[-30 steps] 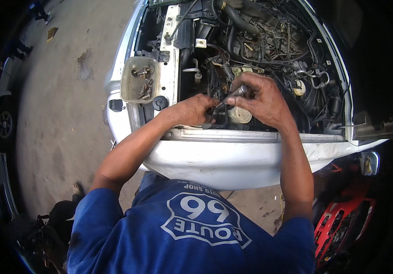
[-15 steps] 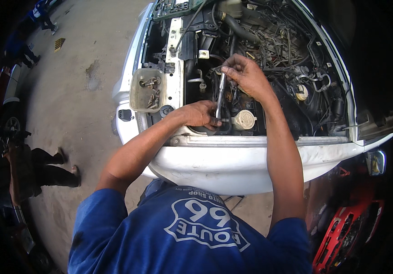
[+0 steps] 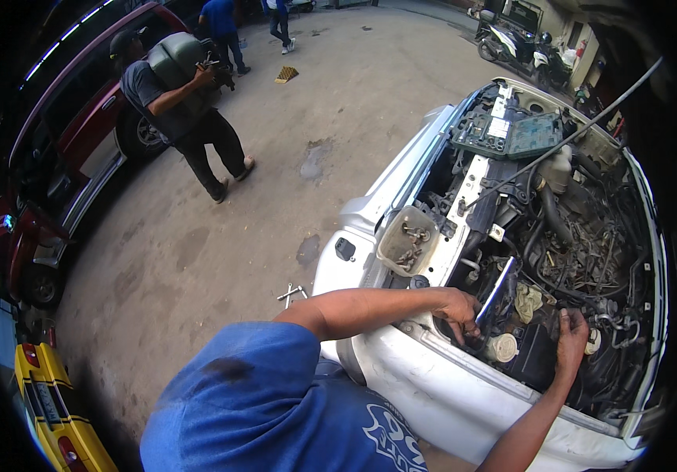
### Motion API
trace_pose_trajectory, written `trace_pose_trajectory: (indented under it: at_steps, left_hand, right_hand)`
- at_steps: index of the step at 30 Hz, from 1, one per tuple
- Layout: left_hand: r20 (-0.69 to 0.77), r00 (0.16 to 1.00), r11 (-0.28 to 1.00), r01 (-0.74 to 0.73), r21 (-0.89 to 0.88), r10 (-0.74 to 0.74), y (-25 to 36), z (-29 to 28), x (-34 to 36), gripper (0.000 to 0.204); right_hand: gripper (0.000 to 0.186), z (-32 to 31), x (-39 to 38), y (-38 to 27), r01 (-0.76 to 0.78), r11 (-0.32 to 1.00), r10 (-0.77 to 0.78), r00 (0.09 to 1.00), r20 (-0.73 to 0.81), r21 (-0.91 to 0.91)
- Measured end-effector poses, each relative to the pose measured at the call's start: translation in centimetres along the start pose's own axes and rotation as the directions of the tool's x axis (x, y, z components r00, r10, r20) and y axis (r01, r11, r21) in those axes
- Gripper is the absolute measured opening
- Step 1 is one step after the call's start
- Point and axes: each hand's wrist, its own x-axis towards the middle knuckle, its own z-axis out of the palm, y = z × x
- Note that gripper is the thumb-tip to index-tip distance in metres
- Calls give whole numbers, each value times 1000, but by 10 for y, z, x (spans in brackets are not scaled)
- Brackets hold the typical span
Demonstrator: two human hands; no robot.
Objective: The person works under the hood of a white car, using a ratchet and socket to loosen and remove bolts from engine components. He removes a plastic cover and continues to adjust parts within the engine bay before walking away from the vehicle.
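Note:
My left hand (image 3: 458,313) reaches into the engine bay with its fingers closed at the lower end of a shiny ratchet wrench (image 3: 497,289). The wrench stands slanted, its upper end free. What its lower end sits on is hidden by my fingers. Beside that hand is a cream-coloured round cap (image 3: 502,347). My right hand (image 3: 570,338) is away from the wrench, over the bay by a black box-like part (image 3: 533,358). Its fingers are loosely bent and a little apart, with nothing visible in them. A crumpled pale rag (image 3: 527,302) lies between the hands.
A plastic tub (image 3: 390,250) of bolts sits on the car's front edge. Farther off lies an open green socket case (image 3: 539,135), near a slanted prop rod (image 3: 566,141). A cross-shaped wrench (image 3: 292,295) lies on the ground. A person (image 3: 185,110) carries a grey part at left.
My view has swung left. My right hand has let go of the wrench's upper end and moved right, beside the black box. My left hand stays at its lower end.

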Motion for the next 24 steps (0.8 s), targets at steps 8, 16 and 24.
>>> trace_pose_trajectory:
  at_steps: [8, 16, 24]
  left_hand:
    - [25, 936, 611, -249, 752, 351, -7, 7, -12, 61]
    - [67, 966, 712, -231, 664, 251, 14, 16, -18, 51]
    - [0, 992, 981, 125, -145, -126, 14, 9, -8, 49]
  right_hand:
    - [30, 11, -13, -27, 22, 919, -21, 1000, 8, -395]
    - [31, 8, -15, -37, -105, 907, 102, 994, -30, -409]
    - [30, 9, -14, -35, -67, 892, 63, 998, -23, -448]
